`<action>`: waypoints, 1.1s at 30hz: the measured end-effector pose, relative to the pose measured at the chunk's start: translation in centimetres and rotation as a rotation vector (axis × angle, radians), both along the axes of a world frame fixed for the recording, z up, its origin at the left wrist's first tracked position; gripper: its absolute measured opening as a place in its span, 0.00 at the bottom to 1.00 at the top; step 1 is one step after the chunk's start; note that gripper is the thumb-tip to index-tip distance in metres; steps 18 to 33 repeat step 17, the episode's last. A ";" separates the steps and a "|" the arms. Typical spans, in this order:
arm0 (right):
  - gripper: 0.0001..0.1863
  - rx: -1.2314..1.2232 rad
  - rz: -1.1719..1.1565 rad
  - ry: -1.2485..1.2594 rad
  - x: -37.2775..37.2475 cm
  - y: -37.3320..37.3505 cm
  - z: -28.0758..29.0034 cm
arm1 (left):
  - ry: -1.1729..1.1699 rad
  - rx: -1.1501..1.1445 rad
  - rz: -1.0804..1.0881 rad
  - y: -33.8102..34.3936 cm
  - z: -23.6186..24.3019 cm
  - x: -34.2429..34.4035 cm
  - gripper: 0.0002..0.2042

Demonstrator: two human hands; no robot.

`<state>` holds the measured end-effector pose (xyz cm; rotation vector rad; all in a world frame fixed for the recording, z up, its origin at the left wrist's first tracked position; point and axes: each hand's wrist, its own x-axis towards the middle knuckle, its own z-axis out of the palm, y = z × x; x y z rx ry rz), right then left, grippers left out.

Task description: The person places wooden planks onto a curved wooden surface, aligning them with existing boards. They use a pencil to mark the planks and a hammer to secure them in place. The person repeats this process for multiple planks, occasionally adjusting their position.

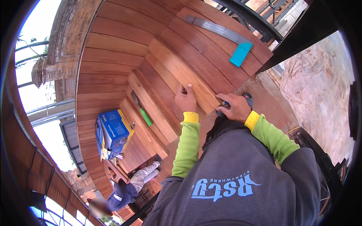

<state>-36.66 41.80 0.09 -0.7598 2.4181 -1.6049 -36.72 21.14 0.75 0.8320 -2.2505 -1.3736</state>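
A light-brown wooden plank [179, 67] slants across the wooden steps in front of me. My left hand [186, 101] is closed over the plank's edge, with the thumb on top. At the plank's near end, my right hand [236, 107] is closed around a small dark-blue tool [225, 104]; the fingers cover most of it, so its kind does not show. Up on the reddish boards, a try square [226, 34] with a steel blade and turquoise handle lies beyond the plank. A flat-bladed tool with a green handle [145, 117] rests on a lower step to the left.
A blue and yellow cardboard box [115, 130] stands on the boards at the left. Farther down, a person in dark blue [120, 195] bends by the steps. A black metal frame [256, 17] runs along the upper right. Crumpled sheeting [316, 98] hangs or lies at the right.
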 end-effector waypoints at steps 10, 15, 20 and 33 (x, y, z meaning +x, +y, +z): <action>0.23 -0.006 -0.036 -0.002 -0.3 0.0 0.3 | -0.239 -0.347 0.088 -2.1 -0.1 -4.6 0.27; 0.23 0.038 -0.014 -0.028 -0.4 -0.1 0.6 | -0.437 -0.495 0.172 -4.9 -0.4 -10.5 0.39; 0.24 0.063 0.001 -0.047 -0.5 0.0 0.3 | -0.510 -0.483 0.175 -5.6 -0.2 -12.3 0.41; 0.24 0.063 0.001 -0.047 -0.5 0.0 0.3 | -0.510 -0.483 0.175 -5.6 -0.2 -12.3 0.41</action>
